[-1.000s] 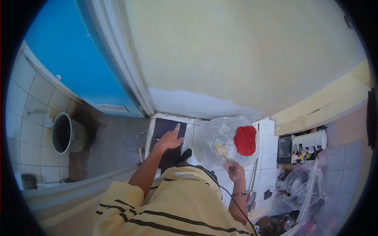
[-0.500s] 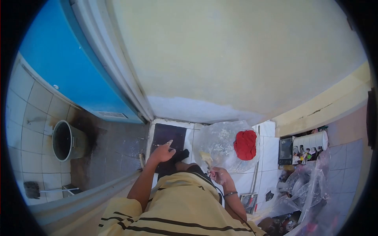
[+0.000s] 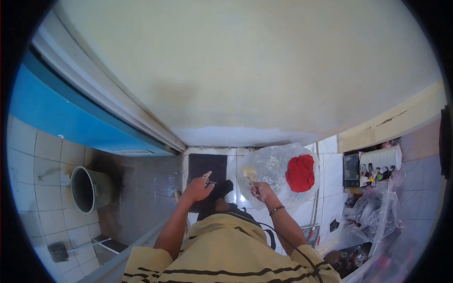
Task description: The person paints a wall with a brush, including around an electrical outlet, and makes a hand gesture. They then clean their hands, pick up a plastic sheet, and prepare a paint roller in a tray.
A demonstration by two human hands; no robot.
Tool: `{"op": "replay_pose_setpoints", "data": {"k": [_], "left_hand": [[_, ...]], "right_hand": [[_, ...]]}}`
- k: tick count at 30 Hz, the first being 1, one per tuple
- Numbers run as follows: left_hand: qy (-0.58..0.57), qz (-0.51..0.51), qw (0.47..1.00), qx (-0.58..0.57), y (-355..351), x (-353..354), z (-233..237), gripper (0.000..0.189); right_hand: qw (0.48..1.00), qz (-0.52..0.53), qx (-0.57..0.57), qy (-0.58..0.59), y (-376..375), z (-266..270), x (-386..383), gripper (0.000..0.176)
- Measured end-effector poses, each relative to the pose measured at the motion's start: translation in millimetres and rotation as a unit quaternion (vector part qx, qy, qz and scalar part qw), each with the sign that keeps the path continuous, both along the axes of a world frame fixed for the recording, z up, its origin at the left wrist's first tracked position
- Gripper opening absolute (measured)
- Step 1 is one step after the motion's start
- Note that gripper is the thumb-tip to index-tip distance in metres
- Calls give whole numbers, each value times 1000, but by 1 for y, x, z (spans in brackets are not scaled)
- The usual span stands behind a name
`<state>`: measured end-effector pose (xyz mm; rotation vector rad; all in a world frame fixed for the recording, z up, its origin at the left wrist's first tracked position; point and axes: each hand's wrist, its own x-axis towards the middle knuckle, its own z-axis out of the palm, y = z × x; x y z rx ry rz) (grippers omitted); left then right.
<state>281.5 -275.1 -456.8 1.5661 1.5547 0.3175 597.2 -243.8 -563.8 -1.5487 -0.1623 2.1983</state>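
Note:
My right hand (image 3: 263, 192) grips a paintbrush (image 3: 250, 176) with pale bristles, held upright over a clear plastic sheet (image 3: 273, 170) spread on the white floor tiles. A red cloth-like bundle (image 3: 300, 173) lies on that sheet to the right of the brush. My left hand (image 3: 198, 188) hovers over a dark floor mat (image 3: 205, 165) with fingers loosely spread, a small thin object at its fingertips that I cannot make out. The cream wall (image 3: 245, 70) with a white painted band along its base rises straight ahead.
A blue door (image 3: 61, 122) in a grey frame stands left. A grey bucket (image 3: 87, 188) and a brush (image 3: 59, 251) sit on the tiled bathroom floor. Right: a black box, a white rack (image 3: 380, 160) and plastic bags (image 3: 373, 217).
My view tilted up, showing more wall. My right hand brought the paintbrush up and leftward above the plastic sheet. My left hand pulled back slightly over the mat.

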Motion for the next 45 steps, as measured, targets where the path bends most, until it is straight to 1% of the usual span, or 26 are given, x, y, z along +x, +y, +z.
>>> {"op": "replay_pose_setpoints", "data": {"k": [3,5,6,7,8,9,11,12,14,16,17,19,20,22,23,24,26,28,31,34,35,36,39,42,44,45], "left_hand": [[30,8,999,-40,6,-8,12,63],[45,18,997,-53,8,-18,13,62],[48,27,997,-53,3,-23,11,61],[50,36,997,-50,4,-27,13,61],[66,40,992,-101,5,-31,17,60],[83,36,991,-103,4,-35,18,60],[116,29,987,-105,-4,-44,16,59],[109,34,987,-114,-6,-46,16,60],[98,47,985,-132,-11,-53,20,60],[113,53,985,-119,-18,-56,25,59],[119,56,985,-112,-21,-57,23,59],[135,61,977,-151,-32,-62,14,58],[140,64,973,-171,-34,-65,9,58],[146,54,975,-156,-39,-65,8,58],[148,51,977,-148,-42,-63,9,58],[140,57,976,-157,-44,-61,12,58],[126,66,976,-166,-40,-60,19,59],[153,49,975,-156,-45,-64,12,59],[172,40,974,-145,-43,-72,10,58],[145,54,980,-122,-34,-71,24,58],[128,64,983,-114,-32,-69,30,57],[127,60,985,-100,-33,-68,29,57],[120,54,989,-72,-32,-70,13,59],[99,54,991,-78,-30,-54,20,62],[83,49,993,-66,-25,-38,38,62],[68,44,995,-54,-29,-35,33,62]], "right_hand": [[1000,4,-4,-16,19,-18,-12,9],[1000,15,1,-13,35,-41,-15,12],[998,15,-11,-54,43,-54,-20,16],[999,8,-7,-48,50,-69,-22,13],[999,1,-3,-42,56,-84,-22,10],[999,-6,0,-37,62,-98,-25,8],[998,-33,-14,-50,78,-123,-36,10],[998,-35,-10,-54,88,-138,-40,10],[997,-39,-4,-73,104,-149,-56,11],[993,-47,0,-107,131,-151,-74,11],[992,-76,0,-101,146,-154,-84,11],[987,-132,-2,-92,174,-168,-99,11],[988,-130,31,-76,190,-173,-103,12],[987,-121,91,-50,205,-187,-106,13],[985,-136,95,-48,205,-197,-109,14],[982,-152,100,-47,210,-232,-114,15],[980,-169,102,-37,211,-232,-114,18],[981,-169,92,-19,200,-174,-110,20],[982,-147,110,-35,201,-160,-114,19],[976,-168,139,21,193,-135,-108,21],[973,-178,146,35,185,-124,-103,21],[968,-155,195,37,170,-102,-95,23],[958,-142,248,30,108,-38,-77,21],[964,-31,260,-32,52,-54,-34,21],[964,-18,255,-68,10,-82,-1,20],[965,-13,237,-114,-12,-81,15,20]]}}
